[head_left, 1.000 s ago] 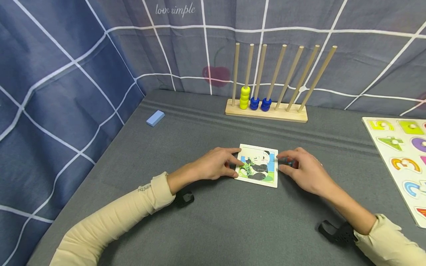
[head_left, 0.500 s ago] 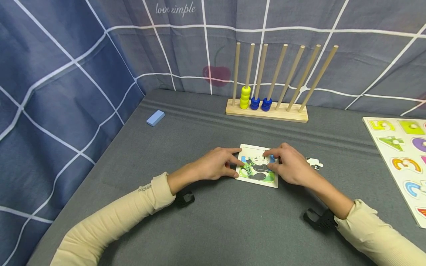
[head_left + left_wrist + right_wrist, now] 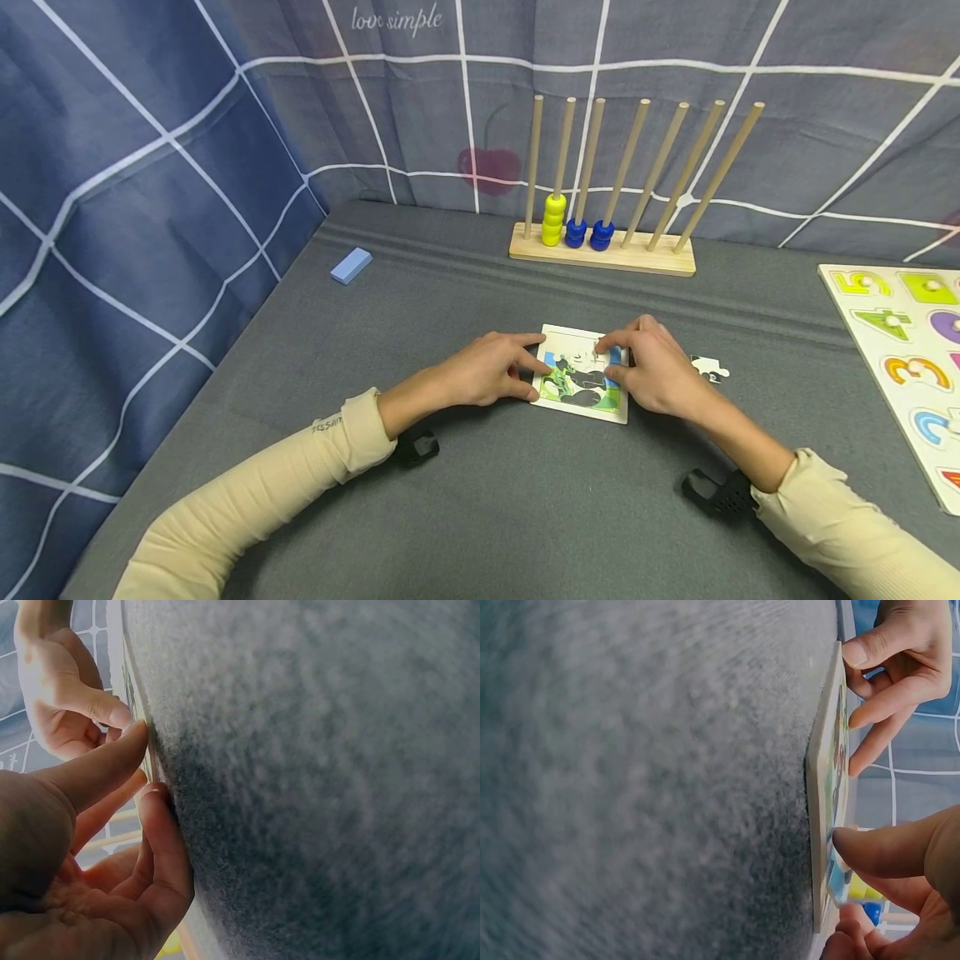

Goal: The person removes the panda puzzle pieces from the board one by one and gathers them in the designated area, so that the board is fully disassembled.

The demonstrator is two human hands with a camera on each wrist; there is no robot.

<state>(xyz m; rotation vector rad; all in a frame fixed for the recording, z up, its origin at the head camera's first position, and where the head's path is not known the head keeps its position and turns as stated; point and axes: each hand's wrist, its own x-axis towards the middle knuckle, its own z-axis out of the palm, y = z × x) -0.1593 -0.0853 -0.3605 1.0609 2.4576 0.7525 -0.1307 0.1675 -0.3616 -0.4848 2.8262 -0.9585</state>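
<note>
A square panda jigsaw puzzle [image 3: 573, 392] lies flat on the grey table in the head view, in a pale frame. My left hand [image 3: 487, 371] rests along its left side: the thumb is at the near corner, the index finger at the far corner and another fingertip over the picture. Over the puzzle's right part, my right hand [image 3: 656, 371] pinches a puzzle piece between thumb and fingers. That piece [image 3: 840, 883] shows light blue and stands tilted up from the frame [image 3: 823, 787] in the right wrist view. In the left wrist view the puzzle is seen almost edge-on.
A loose black-and-white puzzle piece [image 3: 711, 369] lies right of my right hand. Behind stands a wooden peg rack [image 3: 603, 258] with yellow and blue beads. A blue block [image 3: 351, 266] lies at the back left, a number board [image 3: 870, 367] at the right edge. Curtains hang behind.
My right hand has moved left from beside the puzzle onto its right part, uncovering the loose piece, and now pinches a tilted piece. My left hand has stayed in place.
</note>
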